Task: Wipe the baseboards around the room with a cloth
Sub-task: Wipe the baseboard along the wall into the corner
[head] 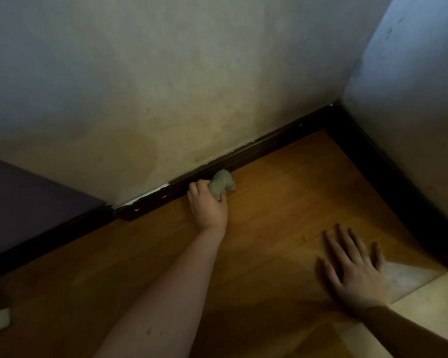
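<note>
Walls: two, pale and stained, meeting at a corner; no writing on them.
Floor: wooden planks.
Baseboard: dark strip along each wall's foot.
Right hand: flat on floor, fingers spread, holding nothing.
Left hand: fingers curled round cloth.
Cloth: one grey wad, pressed against baseboard.

At frame centre, the left hand is gripping a bunched grey cloth against the dark baseboard. At lower right, the right hand is lying flat, fingers spread, on the wooden floor.
</note>
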Available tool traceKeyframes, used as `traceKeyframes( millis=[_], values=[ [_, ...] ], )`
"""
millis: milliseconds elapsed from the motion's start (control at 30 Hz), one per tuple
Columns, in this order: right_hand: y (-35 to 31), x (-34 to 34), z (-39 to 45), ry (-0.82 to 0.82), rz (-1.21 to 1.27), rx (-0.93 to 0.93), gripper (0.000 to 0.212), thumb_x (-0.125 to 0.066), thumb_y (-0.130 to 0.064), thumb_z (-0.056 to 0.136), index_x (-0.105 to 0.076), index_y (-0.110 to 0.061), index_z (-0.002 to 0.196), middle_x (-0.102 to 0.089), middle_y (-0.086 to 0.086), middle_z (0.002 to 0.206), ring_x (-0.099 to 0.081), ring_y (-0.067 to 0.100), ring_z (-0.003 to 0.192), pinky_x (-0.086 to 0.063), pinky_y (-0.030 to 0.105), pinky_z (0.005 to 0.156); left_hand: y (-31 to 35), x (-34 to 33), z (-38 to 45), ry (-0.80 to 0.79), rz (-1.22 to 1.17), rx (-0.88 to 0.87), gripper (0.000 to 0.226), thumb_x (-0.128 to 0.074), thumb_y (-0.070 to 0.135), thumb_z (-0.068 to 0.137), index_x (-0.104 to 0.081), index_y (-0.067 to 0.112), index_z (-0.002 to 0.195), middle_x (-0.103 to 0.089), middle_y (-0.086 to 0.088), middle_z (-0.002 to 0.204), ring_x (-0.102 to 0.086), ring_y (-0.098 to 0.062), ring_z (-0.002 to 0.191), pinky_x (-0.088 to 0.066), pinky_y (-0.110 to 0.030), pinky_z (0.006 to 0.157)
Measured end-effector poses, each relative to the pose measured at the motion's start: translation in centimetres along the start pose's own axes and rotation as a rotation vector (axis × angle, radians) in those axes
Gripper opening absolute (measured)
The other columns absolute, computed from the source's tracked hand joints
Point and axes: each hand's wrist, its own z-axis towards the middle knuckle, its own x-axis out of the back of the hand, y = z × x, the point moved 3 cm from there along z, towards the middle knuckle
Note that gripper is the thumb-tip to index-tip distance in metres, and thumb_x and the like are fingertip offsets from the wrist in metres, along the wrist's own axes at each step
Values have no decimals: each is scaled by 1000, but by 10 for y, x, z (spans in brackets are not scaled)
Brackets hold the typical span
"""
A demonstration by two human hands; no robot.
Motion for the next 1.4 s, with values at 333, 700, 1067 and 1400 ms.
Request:
traceKeyframes(
  millis=[333,700,1067,1400],
  values=[
    [-5,4,-3,18,-4,2,66,0,-71,92,8,-47,152,4,-10,164,7,13,151,7,51,120,-74,74,-4,43,120,37,34,-74,10,81,-59,11,111,-51,-14,117,-48,-34,112,-43,-45,91],
    [1,-12,3,50,-83,-4,63,-14,-65,97,-3,-43,155,-1,-10,165,2,15,152,1,53,120,-41,57,-6,-73,-51,-187,39,-76,21,86,-60,13,121,-53,-6,124,-52,-23,115,-41,-29,92],
    [-1,-7,-1,81,-14,31,63,-16,-65,98,-4,-42,155,-6,-9,164,2,14,151,5,52,119,63,-28,-16,-176,-177,-337,30,-72,27,90,-63,13,116,-58,-3,116,-55,-17,108,-46,-27,89],
    [-4,-4,-1,108,13,50,66,-25,-66,96,-8,-42,155,-10,-9,163,-2,14,150,-5,57,117,186,-106,-13,-215,-196,-442,35,-72,22,88,-58,3,114,-53,-11,118,-55,-26,110,-48,-34,84]
  ],
)
